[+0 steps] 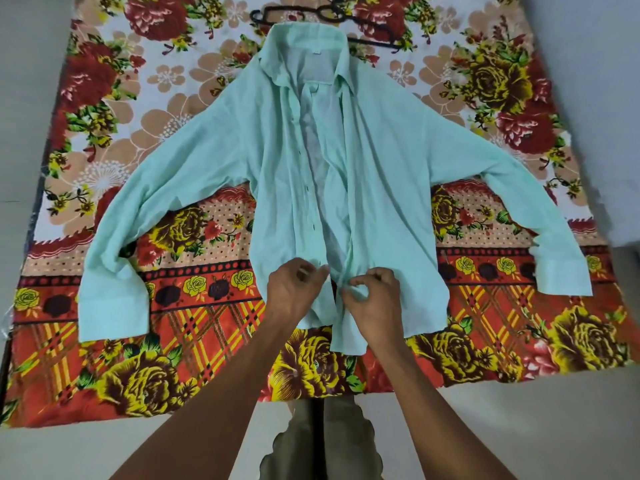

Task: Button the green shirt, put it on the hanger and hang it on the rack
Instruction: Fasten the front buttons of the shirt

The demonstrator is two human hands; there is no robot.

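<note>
— Pale floor (519, 431) runs along the bottom of the frame, and a flowered sheet (194, 358) covers nearly everything above it. Why work on that?

— It gives a flat, wide bed, so the green shirt (388, 174) can lie open on its back with both sleeves spread toward the left and right edges. Nothing bunches, and the two front edges are easy to find.

— What are the hands doing, low in the middle?

— They sit close together at the hem. The left hand (294, 289) pinches the front edge that carries the buttons; the right hand (372, 296) has its fingertips closed on the other front edge, just beside it. Each hand grips cloth, and a narrow gap is left between the two.

— Why start at the bottom?

— My guess is that the lowest button lies nearest the body, so it lines up the two fronts for the rest. Above the hands the fronts lie apart, the paler inside showing up the centre, so I judge no button higher up is fastened. Whether the lowest one is through its hole, I cannot tell.

— And further up?

— The collar lies near the top centre, and the black hanger (363, 27) rests on the sheet just beyond it, partly hidden by it, handy for later. No rack is in view.
</note>
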